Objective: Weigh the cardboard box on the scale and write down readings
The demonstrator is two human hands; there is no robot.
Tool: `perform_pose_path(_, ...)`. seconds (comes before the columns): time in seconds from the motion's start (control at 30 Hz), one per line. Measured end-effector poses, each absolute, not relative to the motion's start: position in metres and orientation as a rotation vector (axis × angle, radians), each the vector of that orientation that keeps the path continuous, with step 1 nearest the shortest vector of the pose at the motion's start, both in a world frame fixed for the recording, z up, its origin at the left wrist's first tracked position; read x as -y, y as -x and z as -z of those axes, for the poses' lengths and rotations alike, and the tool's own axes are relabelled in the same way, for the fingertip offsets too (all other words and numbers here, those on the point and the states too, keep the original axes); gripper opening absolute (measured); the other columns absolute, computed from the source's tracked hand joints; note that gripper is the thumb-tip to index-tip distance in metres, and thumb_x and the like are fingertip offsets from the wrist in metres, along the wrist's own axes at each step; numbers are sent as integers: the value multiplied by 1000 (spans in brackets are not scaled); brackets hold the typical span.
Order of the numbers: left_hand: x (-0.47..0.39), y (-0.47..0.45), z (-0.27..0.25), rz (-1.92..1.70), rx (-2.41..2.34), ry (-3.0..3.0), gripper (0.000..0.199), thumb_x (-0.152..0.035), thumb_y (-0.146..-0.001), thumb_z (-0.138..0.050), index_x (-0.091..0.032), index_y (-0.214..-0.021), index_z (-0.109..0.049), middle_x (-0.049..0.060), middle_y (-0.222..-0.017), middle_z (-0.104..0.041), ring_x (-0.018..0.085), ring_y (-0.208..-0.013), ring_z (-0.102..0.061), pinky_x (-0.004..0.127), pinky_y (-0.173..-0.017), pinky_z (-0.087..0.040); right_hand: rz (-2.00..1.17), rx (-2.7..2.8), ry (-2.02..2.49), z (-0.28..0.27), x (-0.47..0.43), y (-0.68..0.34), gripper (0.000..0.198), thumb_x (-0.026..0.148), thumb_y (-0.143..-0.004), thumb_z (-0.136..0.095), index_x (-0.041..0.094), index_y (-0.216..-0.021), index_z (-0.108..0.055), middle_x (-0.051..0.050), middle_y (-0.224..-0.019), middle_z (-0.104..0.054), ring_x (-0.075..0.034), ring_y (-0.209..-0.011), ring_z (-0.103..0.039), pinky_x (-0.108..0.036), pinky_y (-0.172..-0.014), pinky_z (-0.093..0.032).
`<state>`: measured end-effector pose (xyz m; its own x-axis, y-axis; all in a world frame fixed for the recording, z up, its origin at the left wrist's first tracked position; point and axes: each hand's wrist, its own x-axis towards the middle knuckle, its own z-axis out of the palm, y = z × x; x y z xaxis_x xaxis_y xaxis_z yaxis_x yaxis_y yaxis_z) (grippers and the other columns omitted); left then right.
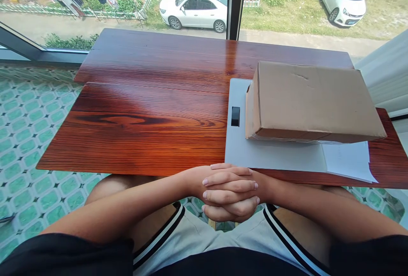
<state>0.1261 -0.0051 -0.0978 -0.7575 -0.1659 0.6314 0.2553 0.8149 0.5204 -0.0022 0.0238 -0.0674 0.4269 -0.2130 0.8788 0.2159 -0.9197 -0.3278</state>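
Note:
My left hand [198, 181] and my right hand [259, 183] are clasped together, their fingers interlaced and closed with no object between them. They are held over my lap at the table's front edge. A reddish-brown wooden table [143, 118] stretches out in front of me. Just beyond my hands, a flat grey-white board or panel [242, 152] lies on the table, with a small dark rectangle [235, 116] near its left side. A closed brown cardboard box [312, 101] rests on top of it. White paper sheets [347, 161] stick out beneath the box.
The table's front edge [127, 170] runs above my knees. A window frame [236, 4] stands behind the table, with two white cars outside. A pale curtain [387, 67] hangs at the right. Green-and-white patterned floor [28, 140] shows at the left.

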Motion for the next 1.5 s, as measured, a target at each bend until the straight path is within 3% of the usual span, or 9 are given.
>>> perform_pose_path(0.2,5,-125,98,714,2270,97,63,-45,-74,-85,-41,-135,-70,8,-126,-75,40,-119,-68,31,-68,-65,1399,-19,2354,59,-26,6,38,22,-78,-83,26,-114,-72,-12,-98,-73,-33,-94,-76,-48,-81,-65)
perform_pose_path(0.33,4,-124,92,837,2319,22,52,-46,-74,-84,-41,-125,-76,8,-126,-74,41,-123,-65,27,-60,-64,1391,-29,2357,54,-26,8,37,21,-80,-81,26,-115,-71,-12,-98,-74,-34,-94,-76,-49,-82,-65)
perform_pose_path(0.57,1,-123,80,1025,2377,-120,38,-52,-71,-83,-38,-106,-83,6,-124,-75,41,-127,-62,30,-64,-65,1370,13,2359,61,-21,9,43,24,-77,-85,26,-118,-72,-12,-101,-73,-34,-97,-75,-49,-83,-64)
perform_pose_path(0.93,3,-124,82,1038,2384,-121,40,-53,-73,-81,-37,-109,-81,8,-123,-74,42,-128,-61,26,-55,-63,1330,-19,2387,51,-25,11,39,20,-79,-82,25,-115,-70,-14,-99,-69,-36,-98,-74,-52,-82,-65)
perform_pose_path(1.17,3,-124,79,969,2392,-104,38,-53,-74,-81,-38,-109,-81,8,-124,-74,42,-126,-63,29,-61,-65,1365,-56,2356,53,-27,10,37,22,-83,-78,29,-118,-71,-14,-100,-72,-36,-98,-75,-54,-85,-64)
perform_pose_path(1.4,3,-125,77,874,2395,-56,44,-53,-76,-80,-39,-118,-80,8,-125,-74,41,-122,-65,46,-88,-61,1319,-44,2386,51,-27,12,38,22,-83,-78,30,-119,-69,-14,-101,-71,-38,-99,-74,-54,-83,-65)
perform_pose_path(1.5,5,-127,81,892,2403,-41,50,-51,-77,-80,-40,-125,-76,8,-131,-72,42,-125,-63,48,-91,-60,1343,-51,2382,52,-27,11,34,23,-83,-78,30,-115,-71,-13,-101,-72,-37,-98,-75,-53,-83,-65)
